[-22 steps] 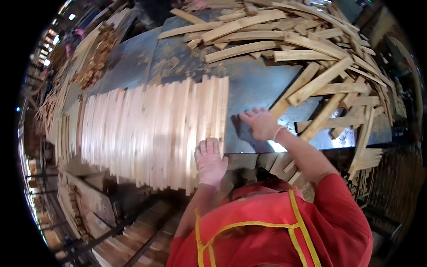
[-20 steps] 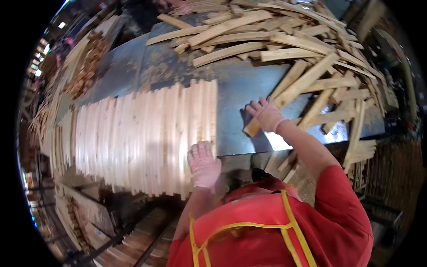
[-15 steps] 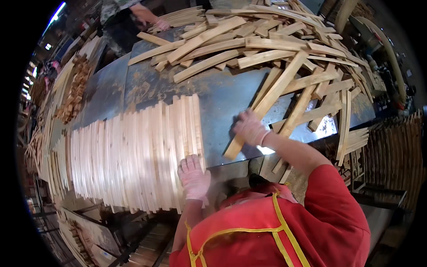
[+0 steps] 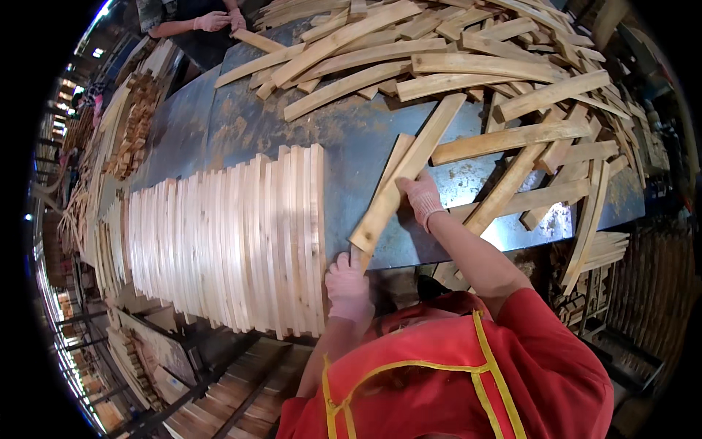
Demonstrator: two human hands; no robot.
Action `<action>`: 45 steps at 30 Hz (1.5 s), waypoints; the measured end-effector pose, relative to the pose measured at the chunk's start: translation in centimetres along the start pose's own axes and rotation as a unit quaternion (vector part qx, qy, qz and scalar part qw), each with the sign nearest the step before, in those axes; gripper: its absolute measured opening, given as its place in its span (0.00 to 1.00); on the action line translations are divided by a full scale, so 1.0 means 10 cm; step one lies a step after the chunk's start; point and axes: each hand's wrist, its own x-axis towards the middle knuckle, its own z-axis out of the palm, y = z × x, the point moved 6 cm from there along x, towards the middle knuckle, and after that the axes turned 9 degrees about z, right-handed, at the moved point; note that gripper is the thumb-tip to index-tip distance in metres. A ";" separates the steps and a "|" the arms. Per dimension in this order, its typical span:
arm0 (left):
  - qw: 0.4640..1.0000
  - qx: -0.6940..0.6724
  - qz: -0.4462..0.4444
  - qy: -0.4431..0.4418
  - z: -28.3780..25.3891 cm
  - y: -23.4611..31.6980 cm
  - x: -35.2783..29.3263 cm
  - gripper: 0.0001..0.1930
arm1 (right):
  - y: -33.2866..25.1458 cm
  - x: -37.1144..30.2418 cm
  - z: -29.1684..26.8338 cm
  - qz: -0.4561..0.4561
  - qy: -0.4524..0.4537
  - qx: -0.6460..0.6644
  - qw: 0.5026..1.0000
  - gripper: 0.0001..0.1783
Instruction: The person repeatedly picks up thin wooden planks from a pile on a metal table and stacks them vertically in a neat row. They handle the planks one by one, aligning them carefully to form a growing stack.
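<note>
The right hand (image 4: 422, 196) in a pale glove is resting on top of a long wooden stick (image 4: 406, 174). The fingers are curling over the stick and pressing it down on the grey metal table (image 4: 351, 146). I cannot tell if they are going all the way around it.

The stick is lying slanted, with its near end pointing at the person and its far end pointing at the messy pile of sticks (image 4: 468, 51) on the far right side of the table.

The left hand (image 4: 348, 287), also gloved, is sitting at the near edge of the table. Its fingers are close together and touching the near end of the stick. It is just beside the neat row of sticks (image 4: 234, 241) on the left.

Another person's gloved hands (image 4: 219, 20) are showing at the far end of the table.
</note>
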 end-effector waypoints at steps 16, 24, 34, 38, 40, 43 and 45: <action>0.992 -0.050 -0.024 0.116 -0.50 -0.34 -0.50 0.42 | 0.75 -1.38 1.23 -0.106 -0.247 -0.439 0.857 0.33; 0.999 0.023 0.020 0.045 -0.39 -0.45 -0.54 0.45 | -0.52 -1.37 -0.74 -0.361 -0.054 -0.733 0.574 0.36; 0.976 -0.096 0.171 0.097 -0.47 0.91 0.12 0.43 | -0.33 -1.43 -0.61 -0.521 -0.087 -0.656 0.540 0.24; 0.995 -0.037 0.082 0.043 0.23 0.89 0.36 0.46 | -1.40 -0.36 -1.23 -0.438 0.061 -0.639 0.630 0.24; 0.996 -0.020 0.087 0.006 0.14 1.00 0.35 0.44 | -1.63 0.24 -1.86 -0.360 0.136 -0.679 0.625 0.19; 0.986 -0.117 0.065 -0.103 -0.40 0.92 0.38 0.43 | -1.75 0.63 -2.09 -0.336 0.148 -0.775 0.514 0.19; 0.987 -0.149 0.058 -0.017 -0.58 0.74 0.13 0.44 | -1.89 0.56 -1.95 -0.295 0.105 -0.788 0.530 0.22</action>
